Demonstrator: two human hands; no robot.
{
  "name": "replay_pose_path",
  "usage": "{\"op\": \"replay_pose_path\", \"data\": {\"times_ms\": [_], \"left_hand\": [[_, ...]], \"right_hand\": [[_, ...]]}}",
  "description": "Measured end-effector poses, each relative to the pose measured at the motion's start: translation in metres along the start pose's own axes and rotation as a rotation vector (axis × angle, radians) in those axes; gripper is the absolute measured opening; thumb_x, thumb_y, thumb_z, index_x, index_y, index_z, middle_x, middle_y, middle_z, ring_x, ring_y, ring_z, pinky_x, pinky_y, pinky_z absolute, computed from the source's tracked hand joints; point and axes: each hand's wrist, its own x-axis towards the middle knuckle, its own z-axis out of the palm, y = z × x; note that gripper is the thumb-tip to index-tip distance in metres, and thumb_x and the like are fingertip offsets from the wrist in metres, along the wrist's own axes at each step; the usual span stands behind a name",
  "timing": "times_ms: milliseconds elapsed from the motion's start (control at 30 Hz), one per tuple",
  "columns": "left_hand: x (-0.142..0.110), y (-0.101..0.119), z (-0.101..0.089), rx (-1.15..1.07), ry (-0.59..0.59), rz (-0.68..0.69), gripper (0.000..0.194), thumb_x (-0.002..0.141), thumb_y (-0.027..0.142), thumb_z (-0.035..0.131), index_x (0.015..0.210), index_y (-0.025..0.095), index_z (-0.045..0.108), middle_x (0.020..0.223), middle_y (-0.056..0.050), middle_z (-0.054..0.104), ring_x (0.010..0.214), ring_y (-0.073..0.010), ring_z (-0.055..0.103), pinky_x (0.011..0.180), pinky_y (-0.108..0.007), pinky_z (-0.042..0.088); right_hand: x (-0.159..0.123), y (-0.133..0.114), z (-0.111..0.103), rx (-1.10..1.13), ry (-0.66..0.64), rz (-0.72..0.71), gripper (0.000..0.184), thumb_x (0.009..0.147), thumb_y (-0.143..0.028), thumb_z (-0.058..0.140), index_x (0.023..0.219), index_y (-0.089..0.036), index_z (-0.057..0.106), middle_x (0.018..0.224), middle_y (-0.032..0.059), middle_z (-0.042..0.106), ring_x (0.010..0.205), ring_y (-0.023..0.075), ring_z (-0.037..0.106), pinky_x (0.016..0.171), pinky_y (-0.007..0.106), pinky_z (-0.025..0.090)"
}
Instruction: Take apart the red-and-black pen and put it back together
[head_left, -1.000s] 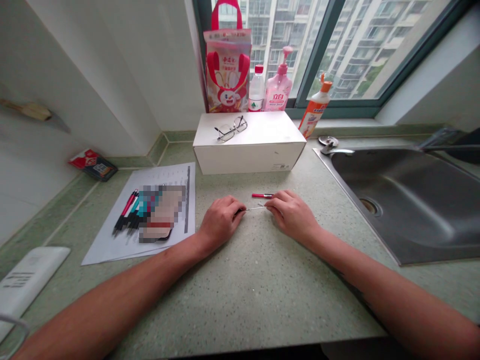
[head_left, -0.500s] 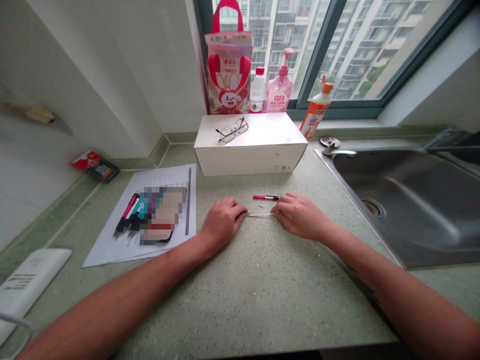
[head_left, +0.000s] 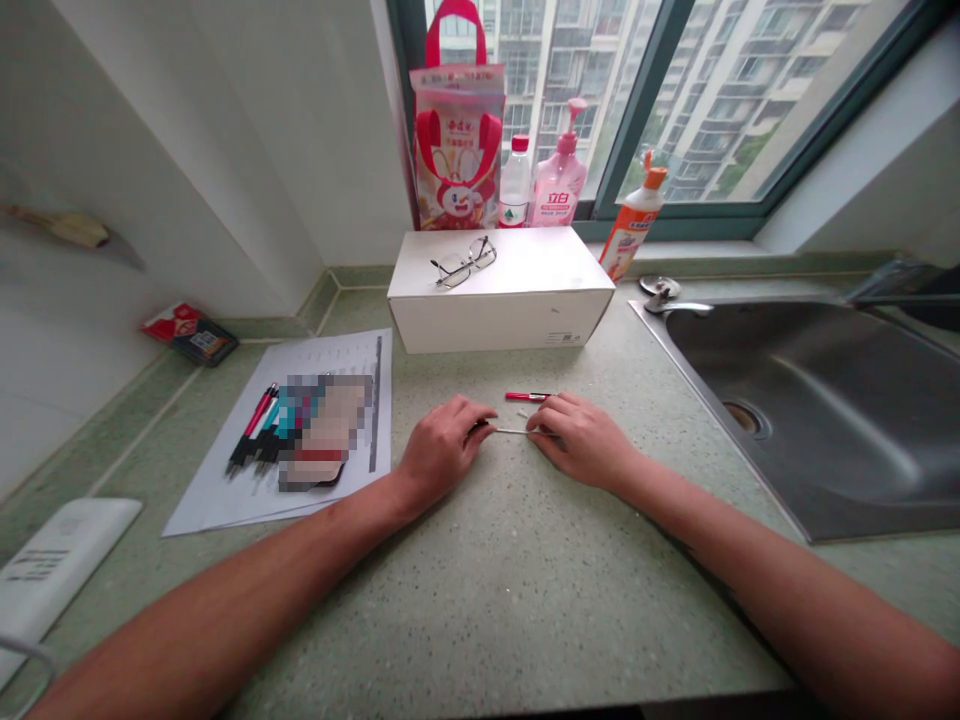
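Both my hands rest on the green speckled counter [head_left: 510, 590], close together. My left hand [head_left: 442, 448] is closed round a dark pen barrel whose end barely shows. My right hand [head_left: 581, 440] pinches the other end of a thin pale refill [head_left: 511, 431] that spans the small gap between the two hands. Just behind my right fingers lies a red pen part [head_left: 525, 397] on the counter.
A white box [head_left: 502, 300] with glasses [head_left: 463, 260] on it stands behind. Left lies a paper sheet [head_left: 225, 490] with several pens [head_left: 259, 435]. A steel sink [head_left: 810, 400] is on the right. A bag and bottles line the window sill.
My right hand has moved left toward my left hand, so less of the thin refill shows between them than half a second ago.
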Motion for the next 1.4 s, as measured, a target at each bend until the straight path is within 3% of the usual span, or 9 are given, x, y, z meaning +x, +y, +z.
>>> {"op": "replay_pose_path", "data": {"times_ms": [233,467,600,733,1033,1400], "left_hand": [[0.0,0.001,-0.002,-0.151,0.02,0.021,0.012,0.098,0.028,0.061,0.099,0.016,0.064,0.089,-0.005,0.068,0.078,-0.0158,0.065,0.074,-0.03,0.055],[0.002,0.005,-0.001,-0.275,0.013,0.071,0.012,0.099,0.014,0.05,0.106,0.018,0.059,0.101,-0.008,0.064,0.097,-0.0193,0.063,0.088,-0.036,0.055],[-0.001,0.011,-0.002,-0.368,-0.06,0.108,0.025,0.096,0.006,0.047,0.116,0.02,0.053,0.11,-0.011,0.061,0.104,-0.02,0.062,0.09,-0.036,0.056],[-0.003,0.013,-0.002,-0.41,-0.069,0.143,0.023,0.096,0.008,0.05,0.116,0.019,0.053,0.108,-0.01,0.062,0.101,-0.0191,0.063,0.086,-0.034,0.057],[-0.002,0.008,-0.001,-0.31,0.073,-0.049,0.01,0.096,0.02,0.061,0.106,0.018,0.065,0.093,-0.005,0.069,0.081,-0.0151,0.066,0.077,-0.03,0.056],[0.001,0.008,-0.003,-0.346,0.101,-0.106,0.011,0.096,0.025,0.063,0.095,0.018,0.072,0.086,-0.006,0.074,0.08,-0.0171,0.068,0.076,-0.032,0.055]], "right_hand": [[0.004,-0.005,0.008,0.026,0.034,0.016,0.015,0.098,-0.023,0.05,0.091,-0.021,0.064,0.092,0.0083,0.068,0.09,0.023,0.059,0.082,0.038,0.047],[0.006,-0.019,0.011,0.095,0.133,-0.028,0.019,0.1,-0.037,0.056,0.105,-0.02,0.061,0.099,0.0089,0.069,0.098,0.0248,0.062,0.086,0.041,0.048],[0.006,-0.023,0.014,0.1,0.178,-0.049,0.019,0.101,-0.038,0.054,0.1,-0.02,0.061,0.091,0.0067,0.068,0.091,0.0233,0.063,0.082,0.039,0.049],[0.007,-0.025,0.012,0.115,0.165,-0.087,0.022,0.103,-0.036,0.05,0.096,-0.019,0.062,0.087,0.0065,0.068,0.085,0.0218,0.062,0.078,0.037,0.048],[0.003,-0.018,0.008,0.197,0.197,0.053,0.021,0.104,-0.03,0.045,0.092,-0.021,0.06,0.085,0.0058,0.066,0.084,0.0212,0.061,0.078,0.036,0.048],[0.005,-0.018,0.011,0.279,0.166,0.12,0.026,0.104,-0.035,0.045,0.091,-0.021,0.062,0.085,0.0055,0.067,0.086,0.0213,0.061,0.079,0.037,0.049]]}}
